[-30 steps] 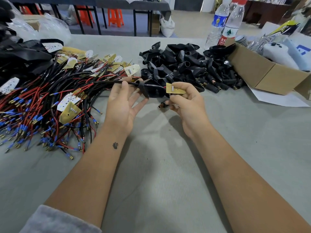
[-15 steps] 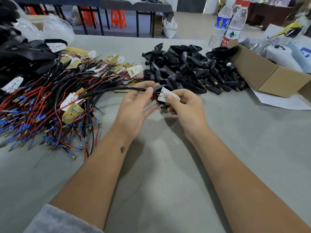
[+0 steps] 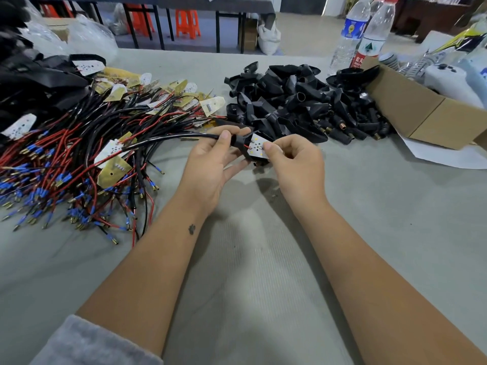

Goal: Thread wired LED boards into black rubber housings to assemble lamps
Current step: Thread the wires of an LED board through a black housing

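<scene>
Two hands (image 3: 210, 164) (image 3: 297, 164), two water bottles (image 3: 347, 35) (image 3: 374, 35), one cardboard box (image 3: 421, 111), two orange stools (image 3: 187, 22) (image 3: 139, 22); the housings (image 3: 290, 101) and wired boards (image 3: 92, 143) lie in heaps too tangled to count.

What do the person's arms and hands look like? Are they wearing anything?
Both forearms are bare. The left hand and right hand wear no gloves, rings or watch. A fuzzy grey pushed-up sleeve covers the left upper arm, and a small dark tattoo marks the left wrist.

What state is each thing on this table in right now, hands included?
LED board: white face up, pinched at the housing's mouth.
Black rubber housing: held, cable out its left end.
Left hand: grips housing and cable.
Right hand: pinches the board.
Water bottles: upright, capped.
Cardboard box: open.
</scene>
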Available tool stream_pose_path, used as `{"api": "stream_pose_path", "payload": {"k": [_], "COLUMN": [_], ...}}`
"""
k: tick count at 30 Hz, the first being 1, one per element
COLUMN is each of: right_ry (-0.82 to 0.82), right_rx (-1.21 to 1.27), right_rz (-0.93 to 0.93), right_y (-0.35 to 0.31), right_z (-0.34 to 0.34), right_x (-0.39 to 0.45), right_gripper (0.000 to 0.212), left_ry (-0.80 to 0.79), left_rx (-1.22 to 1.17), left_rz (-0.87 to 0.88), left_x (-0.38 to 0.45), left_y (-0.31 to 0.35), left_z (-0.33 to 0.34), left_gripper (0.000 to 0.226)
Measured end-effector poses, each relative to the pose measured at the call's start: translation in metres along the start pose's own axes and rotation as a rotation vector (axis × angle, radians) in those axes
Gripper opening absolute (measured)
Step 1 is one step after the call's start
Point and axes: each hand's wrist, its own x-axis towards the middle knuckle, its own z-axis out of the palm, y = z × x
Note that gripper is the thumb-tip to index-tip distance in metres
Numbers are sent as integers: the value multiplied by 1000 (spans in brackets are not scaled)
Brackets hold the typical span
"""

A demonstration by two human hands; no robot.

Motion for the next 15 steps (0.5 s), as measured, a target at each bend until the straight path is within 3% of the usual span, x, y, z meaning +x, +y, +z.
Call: {"api": "stream_pose_path", "payload": {"k": [9, 15], "right_ry": [-100, -80], "right_rx": [13, 34], "right_rz": [36, 75], "right_y": [3, 1], "right_z": [7, 6], "right_x": [-1, -3], "right_gripper": [22, 26], "left_ry": [59, 52], "left_rx": [0, 166], "left_rz": [7, 57], "left_x": [1, -2], "left_y": [1, -2], "left_z": [-1, 0], "left_gripper": [15, 31]}}
